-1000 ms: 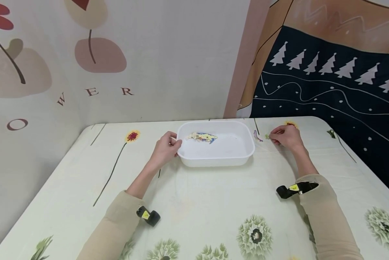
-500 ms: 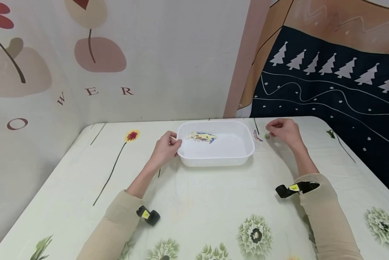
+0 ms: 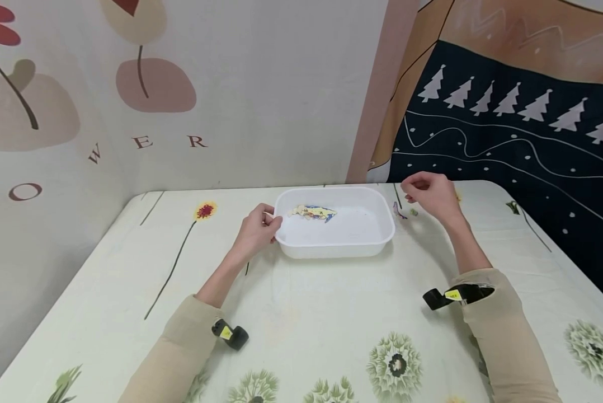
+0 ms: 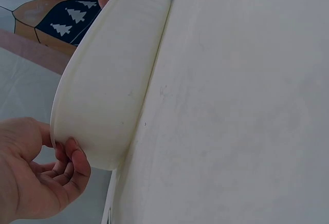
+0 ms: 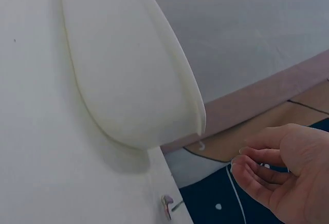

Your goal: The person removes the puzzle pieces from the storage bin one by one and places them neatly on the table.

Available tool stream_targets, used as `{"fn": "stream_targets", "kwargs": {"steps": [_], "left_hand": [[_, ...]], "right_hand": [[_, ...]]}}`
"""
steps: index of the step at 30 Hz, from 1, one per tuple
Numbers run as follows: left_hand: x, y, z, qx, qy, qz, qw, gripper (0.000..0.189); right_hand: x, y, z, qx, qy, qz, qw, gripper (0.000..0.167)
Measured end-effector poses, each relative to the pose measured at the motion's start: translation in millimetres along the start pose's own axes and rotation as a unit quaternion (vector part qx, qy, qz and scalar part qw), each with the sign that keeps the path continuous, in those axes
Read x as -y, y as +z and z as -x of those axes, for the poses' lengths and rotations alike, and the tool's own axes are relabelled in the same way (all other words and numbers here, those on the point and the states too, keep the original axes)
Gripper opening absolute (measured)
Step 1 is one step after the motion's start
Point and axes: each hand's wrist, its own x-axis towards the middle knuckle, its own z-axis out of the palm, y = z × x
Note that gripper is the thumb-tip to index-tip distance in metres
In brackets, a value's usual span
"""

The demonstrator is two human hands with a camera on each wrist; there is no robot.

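Observation:
A white plastic tray [image 3: 337,252] stands at the back of the table. At its left end my left hand [image 3: 255,228] pinches the rim; in the left wrist view, its thumb and curled fingers meet at the tray wall [image 4: 103,90]. Inside the tray lies a small yellow-and-blue cluster [image 3: 314,212]. To the right of the tray, my right hand [image 3: 431,195] hovers above the table, with loosely bent fingers and nothing visible between them. Below its fingertips lie a small purple piece [image 3: 399,211] and a small green piece [image 3: 414,212].
A pale flower-printed cloth [image 3: 321,302] covers the table. Behind it hang a light printed curtain [image 3: 261,112] and a dark cloth with white trees [image 3: 508,129]. A black wrist camera [image 3: 229,334] sits on the left sleeve, another camera [image 3: 457,295] on the right.
My right hand has lifted away from the green piece and moved up and left, towards the tray. The green piece stays on the table. My left hand and the tray have not moved.

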Motion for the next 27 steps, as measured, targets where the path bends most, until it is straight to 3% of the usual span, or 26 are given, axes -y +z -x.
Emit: {"fn": "stream_targets", "kwargs": {"steps": [15, 27], "left_hand": [[-0.9, -0.5, 0.7, 0.004, -0.006, 0.002, 1.0, 0.038], [0.5, -0.7, -1.9, 0.005, -0.009, 0.003, 0.9999, 0.039]], "right_hand": [[29, 15, 5.8, 0.035, -0.056, -0.012, 0.9978, 0.023], [48, 49, 4.4, 0.101, -0.071, -0.019, 0.9922, 0.022]]}}
